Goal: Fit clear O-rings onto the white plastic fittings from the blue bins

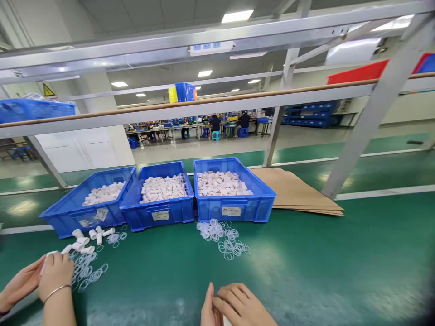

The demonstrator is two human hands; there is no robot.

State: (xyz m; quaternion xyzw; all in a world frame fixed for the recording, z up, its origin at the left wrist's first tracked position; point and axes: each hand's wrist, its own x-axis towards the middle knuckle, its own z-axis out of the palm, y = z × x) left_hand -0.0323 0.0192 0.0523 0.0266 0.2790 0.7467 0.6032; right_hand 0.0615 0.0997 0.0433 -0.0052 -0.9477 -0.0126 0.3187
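At the bottom edge, my left hand (208,309) and my right hand (243,305) come together. A small white piece (226,321) shows between them, mostly covered by my fingers; its kind cannot be made out. My right fingers curl over it from the right, and my left hand closes against it from the left. Beyond my hands, a loose pile of clear rings (231,242) lies on the green tabletop (163,276). Behind the rings stands a blue bin (234,203) filled with small white fittings (220,183).
At the left, a co-worker's hands (56,274) hold a white piece beside white tube fittings (81,242) and more rings (84,269). Two more blue bins (159,213) stand left. Cardboard sheets (295,190) lie right, near a metal post (370,117). A shelf (217,108) spans above.
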